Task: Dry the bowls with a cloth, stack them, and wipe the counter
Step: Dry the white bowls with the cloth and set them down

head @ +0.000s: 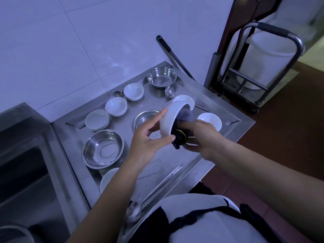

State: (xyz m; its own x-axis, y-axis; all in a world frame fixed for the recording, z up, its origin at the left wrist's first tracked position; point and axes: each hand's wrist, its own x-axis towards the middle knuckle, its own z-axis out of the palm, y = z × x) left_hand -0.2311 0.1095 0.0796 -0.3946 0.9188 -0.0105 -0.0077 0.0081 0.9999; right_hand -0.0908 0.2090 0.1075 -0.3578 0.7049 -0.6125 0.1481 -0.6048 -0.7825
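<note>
While you tilted the bowl (169, 118) above the tabletop's (175, 162) middle, your left hand (149, 137) pinched its rim so your right hand (201, 137), gripping the cloth (182, 127), could reach inside.

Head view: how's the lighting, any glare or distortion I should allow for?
Head view: dim with a blue cast; soft glare on the large steel bowl; wide-angle bending curves the counter edges; held white bowl, cloth and both hands stay reasonably sharp.
</note>
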